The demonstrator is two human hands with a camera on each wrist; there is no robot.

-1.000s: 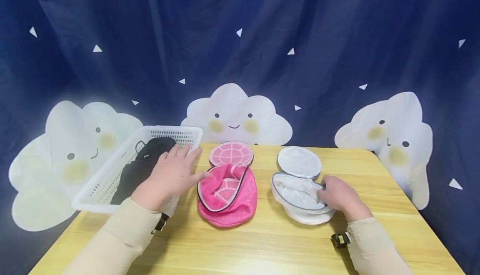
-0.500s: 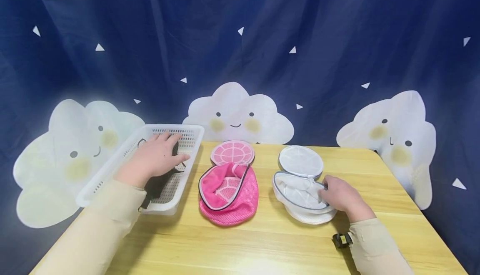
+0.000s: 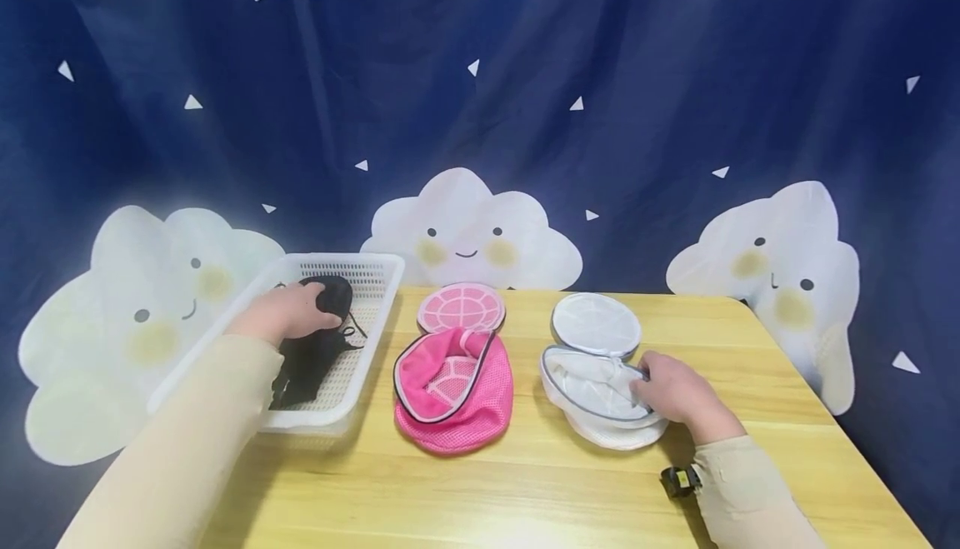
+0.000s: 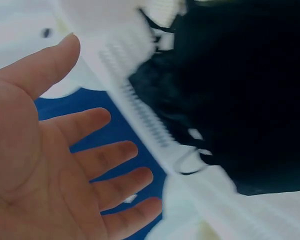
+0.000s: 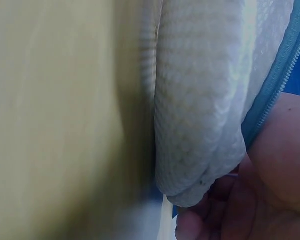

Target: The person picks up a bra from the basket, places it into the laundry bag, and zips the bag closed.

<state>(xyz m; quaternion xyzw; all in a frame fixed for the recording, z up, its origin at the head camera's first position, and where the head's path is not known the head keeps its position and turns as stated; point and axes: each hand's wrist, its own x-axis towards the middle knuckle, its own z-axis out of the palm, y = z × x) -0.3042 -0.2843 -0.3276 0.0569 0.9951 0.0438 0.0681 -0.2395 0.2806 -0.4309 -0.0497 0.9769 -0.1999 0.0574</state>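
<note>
In the head view my left hand (image 3: 294, 312) is over the white basket (image 3: 352, 399), right at a black garment (image 3: 307, 370) with thin straps and a rounded end. The left wrist view shows that hand with fingers spread and relaxed, palm facing the camera, beside the dark cloth (image 4: 240, 100). My right hand (image 3: 684, 392) pinches the zippered rim of a white mesh laundry bag (image 3: 611, 432), whose round lid (image 3: 596, 324) is flipped back. Between basket and white bag sits a pink mesh laundry bag (image 3: 480, 416), its mouth unzipped and its pink lid (image 3: 461, 309) folded behind.
All of this stands on a light wooden table (image 3: 465, 499). A dark blue curtain (image 3: 480, 132) printed with smiling clouds hangs right behind the far edge. The basket has slotted walls and sits at the table's left side.
My left hand has moved left from the basket's right rim and come down to the black garment, with its fingers now more bent in the head view. The right hand keeps its grip on the white bag.
</note>
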